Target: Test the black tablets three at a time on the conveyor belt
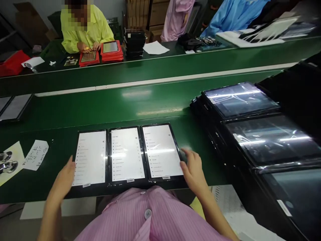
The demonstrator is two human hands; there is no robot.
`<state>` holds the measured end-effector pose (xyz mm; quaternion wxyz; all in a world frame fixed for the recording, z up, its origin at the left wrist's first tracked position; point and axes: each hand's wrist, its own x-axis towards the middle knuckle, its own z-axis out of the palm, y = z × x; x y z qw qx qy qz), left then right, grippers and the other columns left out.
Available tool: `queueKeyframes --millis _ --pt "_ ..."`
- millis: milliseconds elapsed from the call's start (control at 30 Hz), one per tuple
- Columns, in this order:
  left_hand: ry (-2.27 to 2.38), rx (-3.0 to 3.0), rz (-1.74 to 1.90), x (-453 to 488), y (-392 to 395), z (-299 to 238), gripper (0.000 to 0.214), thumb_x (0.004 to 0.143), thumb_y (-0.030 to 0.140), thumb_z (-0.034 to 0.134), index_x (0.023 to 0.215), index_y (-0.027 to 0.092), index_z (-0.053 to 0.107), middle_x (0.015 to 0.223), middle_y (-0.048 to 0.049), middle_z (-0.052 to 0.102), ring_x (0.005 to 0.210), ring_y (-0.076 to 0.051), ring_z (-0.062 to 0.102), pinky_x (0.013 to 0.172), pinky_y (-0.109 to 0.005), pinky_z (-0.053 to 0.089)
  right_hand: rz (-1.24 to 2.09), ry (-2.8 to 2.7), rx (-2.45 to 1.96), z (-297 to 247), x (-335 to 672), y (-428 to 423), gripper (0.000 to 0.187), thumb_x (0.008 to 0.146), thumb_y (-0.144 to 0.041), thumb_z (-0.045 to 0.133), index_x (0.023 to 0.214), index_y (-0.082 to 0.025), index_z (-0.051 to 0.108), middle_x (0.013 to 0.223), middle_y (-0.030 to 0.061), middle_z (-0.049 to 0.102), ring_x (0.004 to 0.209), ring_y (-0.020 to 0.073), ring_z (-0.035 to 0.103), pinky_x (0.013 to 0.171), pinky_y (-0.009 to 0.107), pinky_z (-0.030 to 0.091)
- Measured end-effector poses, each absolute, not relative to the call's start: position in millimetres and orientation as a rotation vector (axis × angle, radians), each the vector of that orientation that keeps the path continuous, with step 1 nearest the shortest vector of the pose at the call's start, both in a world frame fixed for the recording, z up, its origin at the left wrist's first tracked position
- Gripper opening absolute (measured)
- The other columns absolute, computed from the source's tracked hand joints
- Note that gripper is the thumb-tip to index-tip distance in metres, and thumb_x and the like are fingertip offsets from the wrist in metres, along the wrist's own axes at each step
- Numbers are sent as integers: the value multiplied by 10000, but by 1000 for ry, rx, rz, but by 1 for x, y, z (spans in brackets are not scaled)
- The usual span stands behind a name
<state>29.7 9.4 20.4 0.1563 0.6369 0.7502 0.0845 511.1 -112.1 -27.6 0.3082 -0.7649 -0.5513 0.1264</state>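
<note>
Tablets (127, 154), three black-framed with lit white screens, lie side by side near the front edge of a dark-green tabletop (62, 144). The left hand (62, 177) is at the row's left edge, grip unclear; the right hand (193, 167), thumb and forefinger apart, at its right. Green room separates that hand from three glossy dark-screened tablets (273, 139).

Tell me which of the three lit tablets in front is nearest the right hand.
The rightmost lit tablet: the right hand is at its right edge, while the other two lie farther left.
</note>
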Motion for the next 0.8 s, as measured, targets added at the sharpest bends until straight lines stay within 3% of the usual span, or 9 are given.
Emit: queueKeyframes --millis 100,167,267,400,533,600,700,800 --pt "2310 2175 295 78 -19 26 746 991 596 238 1531 115 420 1597 -255 317 1475 -444 277 1151 -731 156 82 -1971 -1799 -9 480 -99 553 974 -636 379 1339 -305 631 1462 170 427 1313 380 402 1060 621 317" --pt "2066 2409 294 109 -35 23 691 994 615 249 1491 205 500 1636 -203 246 1493 -437 222 1149 -743 91 53 -2159 -1668 -2 462 -88 474 970 -632 424 1302 -390 660 1524 127 380 1371 381 344 1107 665 218" --pt "1828 2476 192 137 -50 12 625 981 636 327 1440 285 565 1647 -175 213 1487 -456 205 1120 -779 65 71 -2170 -1673 1 456 -83 401 954 -638 472 1194 -438 722 1529 81 409 1383 384 329 1130 695 120" --pt "1728 2445 126 144 -57 4 634 931 675 461 1479 358 496 1688 -147 42 1506 -495 100 1094 -806 52 31 -2031 -1762 0 482 -94 446 990 -604 396 1057 -402 788 1510 67 427 1345 392 372 1127 707 113" --pt "1914 2363 203 127 -54 7 755 923 739 383 1546 313 390 1672 -156 -183 1494 -565 -26 1045 -849 30 -114 -1885 -1818 -1 507 -109 541 1011 -569 328 1101 -304 792 1498 118 395 1316 412 388 1107 713 166" --pt "2140 2248 256 114 -50 10 804 941 738 309 1590 262 293 1652 -211 -210 1470 -598 84 1016 -870 13 -176 -1824 -1832 -3 511 -113 581 1012 -572 306 1089 -270 795 1477 135 399 1295 416 399 1095 717 183" --pt "2245 2148 267 99 -46 12 827 955 731 252 1621 248 162 1651 -275 -97 1290 -507 485 1037 -856 33 -208 -1781 -1858 -6 506 -113 559 1013 -560 320 1089 -268 791 1463 135 402 1278 404 407 1092 715 195" --pt "2168 2208 293 97 -50 13 852 951 743 206 1622 220 165 1638 -275 97 1176 -408 572 1084 -811 42 -184 -1809 -1866 -6 496 -108 469 1011 -528 371 1124 -311 772 1478 110 394 1287 381 402 1106 704 195"
